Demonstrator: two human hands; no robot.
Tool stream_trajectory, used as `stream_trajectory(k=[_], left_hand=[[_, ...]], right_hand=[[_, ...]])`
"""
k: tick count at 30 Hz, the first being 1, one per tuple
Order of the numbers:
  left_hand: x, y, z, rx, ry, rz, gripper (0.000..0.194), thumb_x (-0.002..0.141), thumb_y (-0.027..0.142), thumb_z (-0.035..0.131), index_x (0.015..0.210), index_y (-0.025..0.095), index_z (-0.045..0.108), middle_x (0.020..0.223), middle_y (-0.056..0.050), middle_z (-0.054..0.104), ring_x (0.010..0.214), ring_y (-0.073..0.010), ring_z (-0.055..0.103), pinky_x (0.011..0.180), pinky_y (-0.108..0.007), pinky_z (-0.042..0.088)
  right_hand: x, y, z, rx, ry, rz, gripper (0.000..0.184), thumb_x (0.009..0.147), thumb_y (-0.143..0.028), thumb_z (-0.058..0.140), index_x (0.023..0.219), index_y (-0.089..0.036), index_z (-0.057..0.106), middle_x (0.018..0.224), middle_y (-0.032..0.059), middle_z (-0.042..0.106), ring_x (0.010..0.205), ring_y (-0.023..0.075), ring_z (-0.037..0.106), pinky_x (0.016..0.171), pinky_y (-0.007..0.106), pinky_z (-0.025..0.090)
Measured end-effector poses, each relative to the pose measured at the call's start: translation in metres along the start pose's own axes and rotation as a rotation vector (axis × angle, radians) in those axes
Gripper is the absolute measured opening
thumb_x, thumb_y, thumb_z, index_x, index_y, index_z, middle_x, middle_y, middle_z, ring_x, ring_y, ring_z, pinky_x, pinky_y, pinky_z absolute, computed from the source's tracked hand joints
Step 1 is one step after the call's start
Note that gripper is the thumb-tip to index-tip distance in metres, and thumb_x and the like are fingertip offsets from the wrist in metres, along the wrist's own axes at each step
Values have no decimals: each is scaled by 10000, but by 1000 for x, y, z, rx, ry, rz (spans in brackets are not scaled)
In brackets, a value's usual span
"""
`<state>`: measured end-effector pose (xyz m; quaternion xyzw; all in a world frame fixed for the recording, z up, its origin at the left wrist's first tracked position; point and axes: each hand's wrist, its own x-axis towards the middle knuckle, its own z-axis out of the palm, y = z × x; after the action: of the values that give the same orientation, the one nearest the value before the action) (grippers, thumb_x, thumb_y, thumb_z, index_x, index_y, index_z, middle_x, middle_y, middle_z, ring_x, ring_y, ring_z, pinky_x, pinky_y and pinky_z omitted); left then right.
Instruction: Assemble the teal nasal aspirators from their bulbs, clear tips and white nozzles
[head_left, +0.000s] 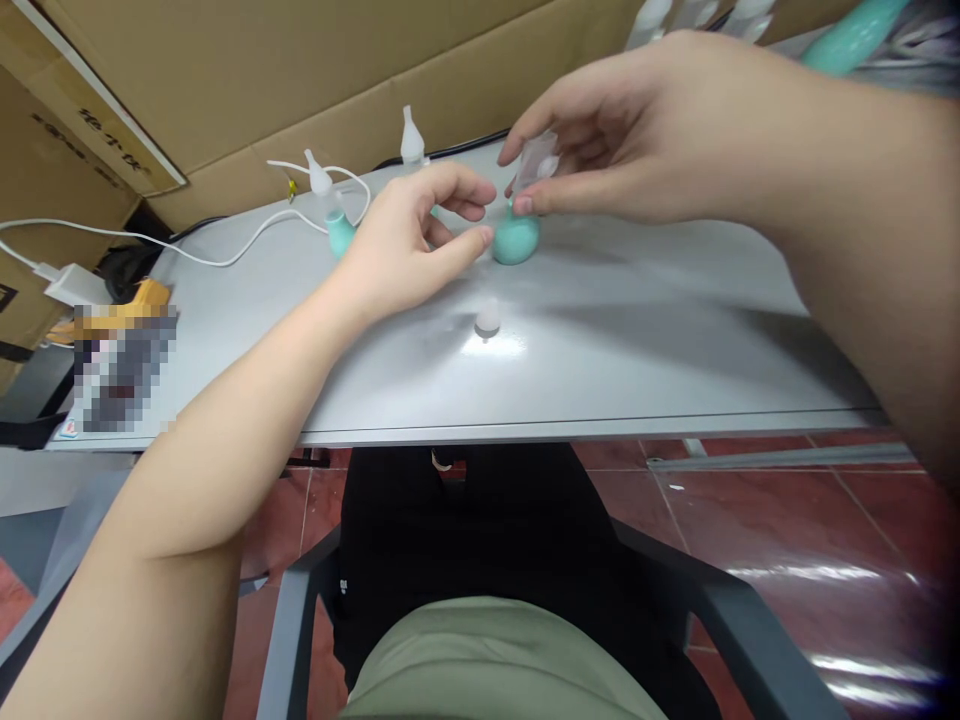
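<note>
A round teal squeeze bulb (516, 240) stands upright on the grey table. My right hand (622, 140) holds a small clear plastic piece (536, 160) between thumb and fingers, right over the bulb's neck. Whether the piece touches the neck is hard to make out. My left hand (427, 220) is beside the bulb with fingers curved and thumb apart. Its thumb tip is at the bulb's left edge, and I cannot tell if it touches. In front of the bulb lies a small whitish translucent cap (487, 317).
Left of centre stands a nasal aspirator with a teal bulb (340, 235); another white aspirator tip (412, 138) rises behind my left hand. A white cable (247, 245) crosses the table's left. Several clear parts and a teal bulb (851, 40) are at back right. Cardboard (337, 70) lines the back.
</note>
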<state>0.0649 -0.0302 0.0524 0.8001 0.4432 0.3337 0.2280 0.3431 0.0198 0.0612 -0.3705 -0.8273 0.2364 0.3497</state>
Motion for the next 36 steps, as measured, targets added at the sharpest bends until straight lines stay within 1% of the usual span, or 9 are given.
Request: stream_trajectory(k=[3, 9, 11, 15, 18, 20, 25, 30, 36], left_hand=[[3, -6, 2, 7, -1, 15, 253, 1093, 169, 813, 1326, 255, 866, 1463, -130, 925, 1292, -334, 921, 1032, -451, 744], [5, -7, 7, -14, -11, -70, 397, 1058, 80, 808, 1442, 178, 843, 1447, -147, 903, 1078, -236, 900, 950, -373, 717], [5, -6, 8, -35, 1, -117, 431, 1043, 74, 838, 1467, 152, 826, 1449, -168, 898, 1142, -252, 896, 927, -354, 706], [4, -10, 8, -73, -1, -100, 414, 1037, 150, 911, 1437, 159, 803, 1490, -185, 898, 1300, -289, 882, 978, -349, 714], [3, -14, 7, -170, -84, 26, 328, 1136, 308, 894, 1412, 161, 793, 1574, -199, 884, 1371, -283, 867, 1194, -394, 710], [3, -12, 6, -196, -136, 52, 189, 1211, 359, 821, 1322, 208, 795, 1516, -145, 904, 1341, -252, 853, 1234, -390, 682], [1, 1, 4, -276, -174, -112, 248, 1302, 347, 654, 1098, 251, 759, 1103, -54, 827, 1053, -207, 763, 1030, -378, 702], [-2, 9, 3, -413, -85, -187, 265, 1266, 363, 722, 1025, 257, 748, 1054, -51, 726, 956, -203, 688, 878, -360, 703], [-3, 12, 2, -383, -39, -193, 257, 1240, 330, 742, 992, 264, 736, 919, -18, 594, 853, -205, 642, 760, -359, 647]], right_hand=[[2, -6, 2, -244, -24, 28, 321, 1083, -219, 1030, 1372, -328, 945, 946, -41, 805, 825, 132, 673, 790, 321, 522], [3, -8, 6, -181, -36, 63, 418, 1033, -109, 1035, 1377, -326, 940, 905, -46, 789, 790, 142, 680, 777, 349, 524], [2, -8, 6, -158, -24, 42, 410, 1031, -112, 1044, 1362, -334, 947, 861, -43, 777, 776, 148, 691, 780, 362, 547], [1, -12, 10, 73, -22, 15, 401, 1035, -32, 1002, 1278, -346, 946, 856, -48, 806, 797, 131, 783, 774, 316, 636], [0, -19, 14, 337, -33, 6, 381, 1056, -6, 967, 1221, -348, 937, 889, -76, 839, 797, 83, 835, 778, 233, 696], [-1, -23, 16, 417, -6, 1, 354, 1063, -21, 973, 1198, -346, 930, 914, -89, 864, 795, 62, 851, 790, 195, 714], [-1, -21, 27, 460, 10, 11, 244, 1139, -76, 927, 1194, -312, 903, 863, -76, 860, 784, 69, 863, 766, 167, 717], [0, -21, 30, 474, 51, 56, 215, 1271, -143, 751, 1255, -289, 908, 947, -36, 857, 834, 91, 875, 852, 205, 779], [3, -20, 20, 400, -9, 62, 244, 1264, -185, 779, 1097, -324, 890, 837, -37, 698, 660, 24, 673, 673, 161, 592]])
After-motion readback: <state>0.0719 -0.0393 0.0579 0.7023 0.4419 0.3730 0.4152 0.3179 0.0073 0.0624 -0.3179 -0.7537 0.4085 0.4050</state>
